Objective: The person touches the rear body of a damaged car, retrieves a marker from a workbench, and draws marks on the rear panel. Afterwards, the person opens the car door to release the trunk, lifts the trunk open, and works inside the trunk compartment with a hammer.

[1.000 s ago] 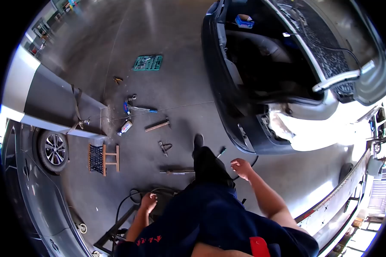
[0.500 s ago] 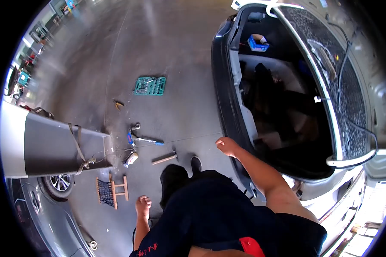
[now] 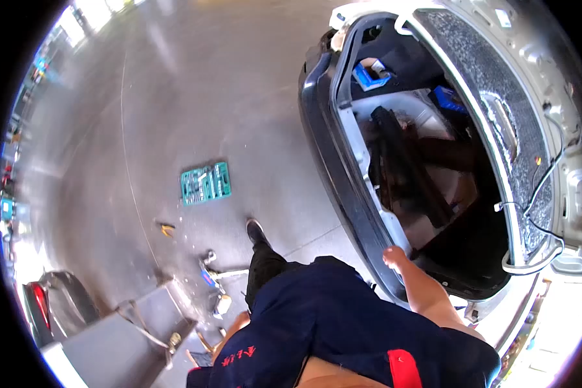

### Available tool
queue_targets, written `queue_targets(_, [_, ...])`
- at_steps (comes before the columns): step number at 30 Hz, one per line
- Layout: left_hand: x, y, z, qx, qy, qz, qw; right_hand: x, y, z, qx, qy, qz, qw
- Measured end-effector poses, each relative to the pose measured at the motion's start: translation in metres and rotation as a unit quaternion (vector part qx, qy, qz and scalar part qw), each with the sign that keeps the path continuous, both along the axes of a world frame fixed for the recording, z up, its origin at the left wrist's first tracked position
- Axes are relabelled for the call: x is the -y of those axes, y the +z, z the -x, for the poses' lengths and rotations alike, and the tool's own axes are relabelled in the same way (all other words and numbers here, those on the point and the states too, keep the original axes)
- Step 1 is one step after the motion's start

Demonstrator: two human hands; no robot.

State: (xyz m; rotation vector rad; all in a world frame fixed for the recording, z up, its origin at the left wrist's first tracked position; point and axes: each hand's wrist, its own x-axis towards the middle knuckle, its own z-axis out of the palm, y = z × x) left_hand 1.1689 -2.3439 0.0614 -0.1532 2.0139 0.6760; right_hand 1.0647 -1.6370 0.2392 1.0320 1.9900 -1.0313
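My right hand (image 3: 392, 256) is closed with nothing visible in it, just over the bumper edge of the car's open trunk (image 3: 420, 174). At the bottom, my left hand (image 3: 240, 321) hangs beside my dark shirt, mostly covered by my body, its fingers not distinguishable. A green tool case (image 3: 205, 183), open and full of sockets, lies on the floor ahead of my shoe (image 3: 255, 227). Inside the trunk are a blue box (image 3: 371, 74) and a long dark object (image 3: 410, 165).
Yellow-handled pliers (image 3: 167, 229), a blue-and-silver tool (image 3: 208, 277) and a white bottle (image 3: 222, 305) lie on the floor. A grey pillar base (image 3: 132, 343) with a strap stands at lower left, near another car (image 3: 64, 304). The raised tailgate (image 3: 504, 129) has hanging cables.
I have stepped forward past the hammer, and the tool case and trunk are nearer. My right hand has shifted right to the trunk edge. My left hand has dropped back beside my body.
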Motion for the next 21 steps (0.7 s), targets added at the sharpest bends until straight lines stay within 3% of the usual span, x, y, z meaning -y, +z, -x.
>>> queue_targets(1, [0.011,0.009,0.057,0.02,-0.025,-0.007,0.999,0.006,0.003,0.01,0.078,-0.155,0.056,0.983])
queue_targets(2, [-0.01,0.133,0.156,-0.042,-0.047,0.122,0.991,0.018,0.014,0.024,0.083,-0.106,0.053,0.989])
queue_targets(3, [0.052,0.06,0.197,-0.007,0.076,-0.002,0.997,0.039,0.036,0.043,0.09,-0.058,0.051,0.993])
queue_targets(4, [0.063,0.085,0.249,-0.108,0.166,-0.021,0.98,0.036,0.013,0.055,0.009,0.073,-0.012,0.997])
queue_targets(5, [0.074,0.107,0.312,-0.138,0.243,-0.013,0.96,0.044,0.014,0.076,-0.025,-0.003,0.025,0.999])
queue_targets(6, [0.082,0.144,0.378,-0.086,0.331,-0.054,0.938,0.059,0.026,0.102,-0.059,-0.077,0.062,0.993])
queue_targets(7, [0.124,0.117,0.436,-0.107,0.229,-0.036,0.967,0.077,0.043,0.14,-0.087,-0.138,0.08,0.983])
queue_targets(8, [0.129,0.128,0.484,-0.174,0.179,0.01,0.968,0.092,0.055,0.173,-0.114,-0.199,0.1,0.968])
queue_targets(9, [0.128,0.139,0.527,-0.261,0.06,0.09,0.959,0.106,0.073,0.207,-0.141,-0.216,0.099,0.961])
queue_targets(10, [0.13,0.143,0.568,-0.342,-0.082,0.164,0.921,0.11,0.083,0.24,-0.147,-0.202,0.1,0.963])
queue_targets(11, [0.125,0.144,0.607,-0.402,-0.162,0.2,0.879,0.107,0.083,0.269,-0.185,-0.287,0.151,0.928])
queue_targets(12, [0.116,0.145,0.64,-0.428,-0.169,0.187,0.868,0.103,0.09,0.303,-0.205,-0.339,0.186,0.899])
queue_targets(13, [0.1,0.146,0.664,-0.425,-0.118,0.142,0.886,0.1,0.103,0.338,-0.229,-0.38,0.188,0.876])
queue_targets(14, [0.067,0.161,0.682,-0.314,0.067,-0.02,0.947,0.086,0.111,0.373,-0.252,-0.399,0.217,0.855])
queue_targets(15, [0.033,0.18,0.699,-0.21,0.278,-0.153,0.925,0.067,0.111,0.403,-0.297,-0.397,0.228,0.838])
queue_targets(16, [-0.002,0.2,0.699,-0.201,0.291,-0.149,0.923,0.055,0.126,0.437,-0.342,-0.421,0.252,0.802])
queue_targets(17, [-0.04,0.22,0.708,-0.177,0.283,-0.143,0.932,0.015,0.109,0.464,-0.396,-0.386,0.348,0.757])
queue_targets(18, [-0.065,0.229,0.712,-0.151,0.273,-0.135,0.94,0.007,0.131,0.5,-0.438,-0.407,0.333,0.729])
queue_targets(19, [-0.08,0.228,0.716,-0.143,0.275,-0.131,0.942,-0.025,0.125,0.529,-0.465,-0.369,0.401,0.698])
queue_targets(20, [-0.093,0.228,0.718,-0.125,0.248,-0.148,0.949,-0.025,0.151,0.563,-0.466,-0.444,0.286,0.71])
queue_targets(21, [-0.104,0.226,0.726,-0.109,0.219,-0.169,0.955,-0.034,0.165,0.594,-0.476,-0.448,0.268,0.707])
